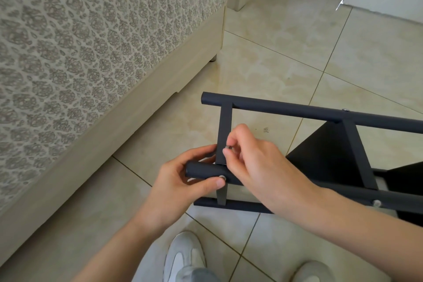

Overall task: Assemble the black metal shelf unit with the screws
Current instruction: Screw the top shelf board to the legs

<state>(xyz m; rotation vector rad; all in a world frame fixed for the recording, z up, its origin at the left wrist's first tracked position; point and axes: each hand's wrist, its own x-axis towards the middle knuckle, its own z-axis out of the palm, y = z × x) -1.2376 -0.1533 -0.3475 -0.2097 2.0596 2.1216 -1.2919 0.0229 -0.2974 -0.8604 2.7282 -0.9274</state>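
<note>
Three seated screws (221,177) show on the shelf (297,111), lying sideways under both hands; the left hand (183,181) grips a tube (201,170) end, the right hand (258,162) pinches a loose screw (228,147) beside the crossbar (225,126) just above the left thumb, so fastening looks unfinished.

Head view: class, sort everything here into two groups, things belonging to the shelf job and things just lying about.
Job: shelf frame, fitted screw, silver piece pinched by right hand, left hand holding the frame.
Not needed: bed, shoes, tiled floor.
</note>
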